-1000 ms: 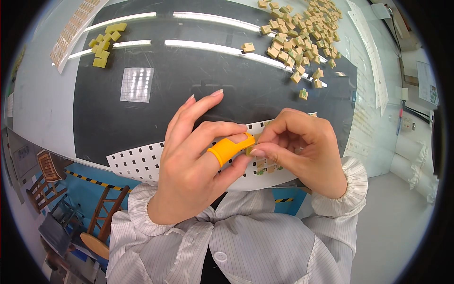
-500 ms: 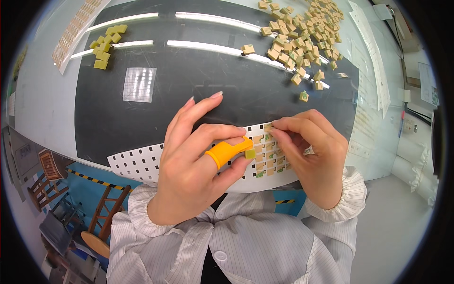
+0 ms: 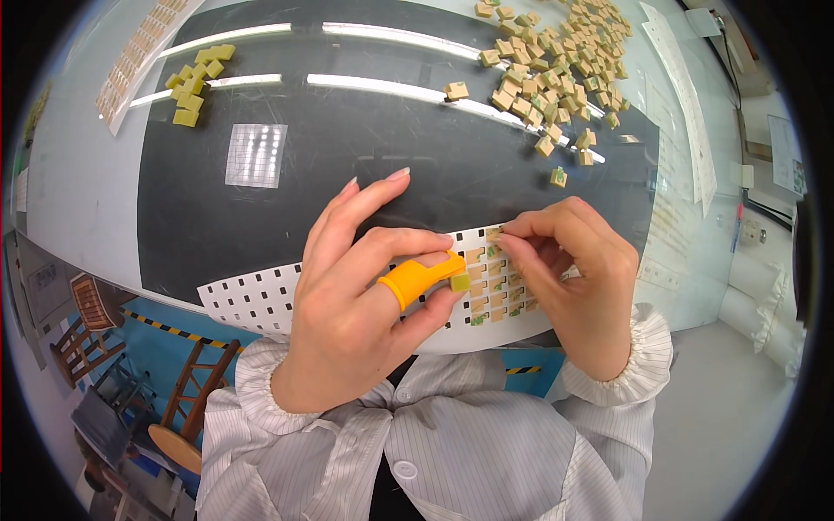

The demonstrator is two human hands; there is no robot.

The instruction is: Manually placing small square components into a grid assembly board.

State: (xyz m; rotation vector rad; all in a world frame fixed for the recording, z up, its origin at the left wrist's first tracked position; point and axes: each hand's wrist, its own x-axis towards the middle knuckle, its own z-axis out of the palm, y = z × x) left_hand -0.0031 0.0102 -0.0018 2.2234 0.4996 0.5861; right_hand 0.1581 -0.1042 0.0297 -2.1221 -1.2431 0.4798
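Note:
A white perforated strip (image 3: 252, 298) with rows of dark square holes lies along the near edge of the dark mat. My left hand (image 3: 352, 300) rests over it, an orange finger sleeve (image 3: 415, 280) on the index finger. Between that finger and the thumb is pinched a small yellow-green block (image 3: 460, 283); the outer fingers are stretched out. Rows of small tan and green pieces (image 3: 497, 284) fill the strip's right part. At its far edge my right hand (image 3: 578, 278) has thumb and forefinger closed at a small tan piece (image 3: 493, 234), its other fingers curled under.
A large heap of tan blocks (image 3: 556, 74) spreads over the far right of the dark mat (image 3: 365, 130). Yellow-green blocks (image 3: 193, 87) lie at the far left, near a clear gridded square (image 3: 256, 155). Filled strips flank the mat. A wooden stool (image 3: 178, 447) stands on the floor at left.
My right hand's knuckles and wrist have shifted slightly, its fingertips staying at the strip's far edge. My left hand has hardly moved and keeps its pinch on the block.

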